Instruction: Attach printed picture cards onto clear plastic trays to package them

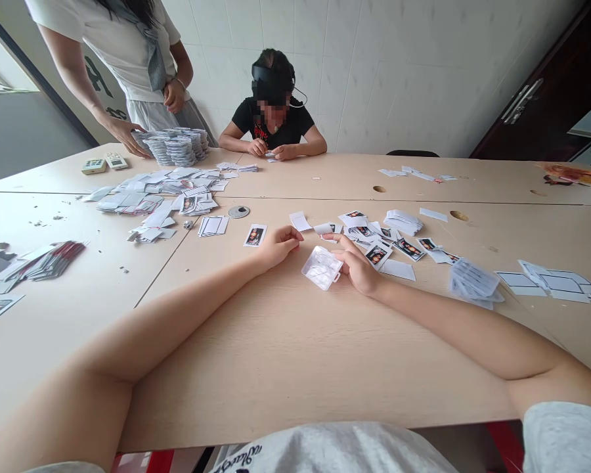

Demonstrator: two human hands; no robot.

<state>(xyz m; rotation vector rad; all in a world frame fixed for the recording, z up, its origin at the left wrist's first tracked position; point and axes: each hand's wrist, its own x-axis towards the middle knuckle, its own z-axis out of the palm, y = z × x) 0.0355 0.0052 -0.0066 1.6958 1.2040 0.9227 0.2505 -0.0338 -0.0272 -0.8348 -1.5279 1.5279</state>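
Note:
A small clear plastic case point(322, 268) is held at its right edge by my right hand point(358, 264), tilted just above the table. The index finger of that hand reaches out by a curled white paper slip point(328, 228); whether it touches the slip I cannot tell. To the left of the case is my left hand point(280, 244), its fingers curled and pressed together, and anything between them is hidden. A printed photo card point(255, 235) lies just left of this hand. Beyond the right hand spreads a loose pile of photo cards point(363, 230).
Flat plastic sleeves point(473, 281) and white slips point(546, 281) lie at right. Paper stacks point(148, 192) and card bundles point(54, 259) cover the left. Across the table, one person point(273, 125) sits handling cards; another point(123, 59) stands by piled packets point(175, 146).

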